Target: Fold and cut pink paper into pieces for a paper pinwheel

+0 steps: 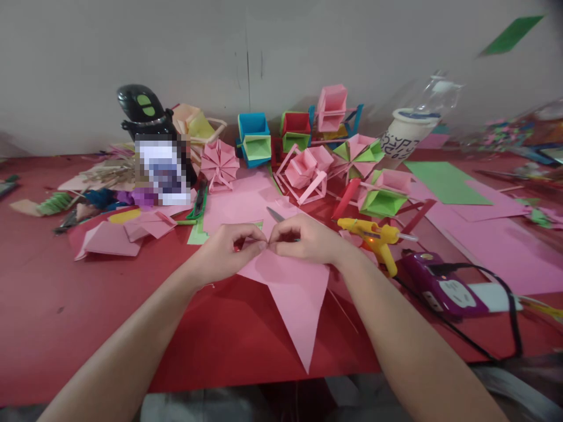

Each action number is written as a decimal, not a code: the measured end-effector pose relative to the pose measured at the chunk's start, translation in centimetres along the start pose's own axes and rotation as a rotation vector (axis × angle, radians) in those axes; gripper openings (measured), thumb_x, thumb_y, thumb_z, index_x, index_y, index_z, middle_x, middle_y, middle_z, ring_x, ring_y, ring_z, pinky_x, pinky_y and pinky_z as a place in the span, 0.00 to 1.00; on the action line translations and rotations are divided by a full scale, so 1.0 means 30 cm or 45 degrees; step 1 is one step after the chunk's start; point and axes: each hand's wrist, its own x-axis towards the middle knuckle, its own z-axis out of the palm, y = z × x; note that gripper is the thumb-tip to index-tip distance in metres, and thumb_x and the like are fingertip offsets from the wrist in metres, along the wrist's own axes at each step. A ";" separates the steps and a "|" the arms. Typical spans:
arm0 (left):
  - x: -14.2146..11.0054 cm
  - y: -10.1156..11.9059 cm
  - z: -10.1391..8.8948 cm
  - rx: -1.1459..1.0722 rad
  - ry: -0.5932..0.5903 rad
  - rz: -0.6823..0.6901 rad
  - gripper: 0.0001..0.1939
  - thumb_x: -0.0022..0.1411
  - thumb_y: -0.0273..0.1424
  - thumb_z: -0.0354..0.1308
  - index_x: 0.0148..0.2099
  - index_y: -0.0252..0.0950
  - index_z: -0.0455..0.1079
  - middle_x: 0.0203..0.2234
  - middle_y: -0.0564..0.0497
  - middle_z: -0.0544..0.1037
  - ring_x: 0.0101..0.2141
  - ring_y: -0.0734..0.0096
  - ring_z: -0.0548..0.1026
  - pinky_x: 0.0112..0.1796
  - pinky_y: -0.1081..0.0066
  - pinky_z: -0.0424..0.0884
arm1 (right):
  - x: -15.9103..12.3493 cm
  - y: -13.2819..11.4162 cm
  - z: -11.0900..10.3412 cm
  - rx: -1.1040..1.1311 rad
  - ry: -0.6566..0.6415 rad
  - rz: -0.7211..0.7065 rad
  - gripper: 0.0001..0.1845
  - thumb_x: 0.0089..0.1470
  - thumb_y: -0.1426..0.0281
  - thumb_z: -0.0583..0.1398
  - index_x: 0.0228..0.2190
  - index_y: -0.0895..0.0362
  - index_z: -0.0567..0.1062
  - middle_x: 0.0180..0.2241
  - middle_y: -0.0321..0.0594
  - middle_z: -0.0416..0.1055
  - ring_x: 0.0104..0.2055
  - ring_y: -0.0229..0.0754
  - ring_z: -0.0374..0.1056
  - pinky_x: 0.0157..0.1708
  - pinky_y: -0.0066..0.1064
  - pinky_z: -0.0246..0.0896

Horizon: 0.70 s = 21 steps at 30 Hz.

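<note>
A sheet of pink paper [299,293] lies at the front middle of the table, one long pointed corner aimed at me. My left hand [224,252] pinches its upper edge between thumb and fingers. Right beside it, my right hand [305,237] pinches the same edge, fingertips almost touching the left ones. Whatever fold lies between the fingertips is hidden. A grey pointed blade tip [275,214] shows just behind my right hand; the rest of it is covered. A yellow glue gun [372,234] with a glowing orange light rests close to my right wrist.
Folded paper lanterns [308,167] and boxes stand along the wall. At left are a phone [162,173] on a black holder and folded pink paper [116,234]. A purple power strip [444,287] with a black cable, green paper [448,183] and a white cup [407,135] are at right.
</note>
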 end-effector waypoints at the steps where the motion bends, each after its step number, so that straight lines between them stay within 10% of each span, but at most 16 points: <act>1: 0.001 0.000 -0.006 0.005 0.004 0.009 0.10 0.64 0.33 0.55 0.34 0.37 0.76 0.25 0.53 0.76 0.26 0.73 0.69 0.28 0.73 0.66 | 0.001 0.000 0.000 0.014 0.002 0.007 0.05 0.49 0.74 0.61 0.26 0.58 0.78 0.23 0.32 0.70 0.25 0.33 0.61 0.26 0.26 0.55; 21: 0.014 -0.112 -0.148 0.171 0.273 0.004 0.09 0.60 0.35 0.58 0.32 0.36 0.74 0.27 0.50 0.80 0.29 0.68 0.76 0.31 0.71 0.71 | -0.017 0.040 -0.069 0.087 0.166 0.097 0.05 0.47 0.72 0.60 0.22 0.58 0.75 0.21 0.33 0.70 0.26 0.35 0.64 0.26 0.27 0.58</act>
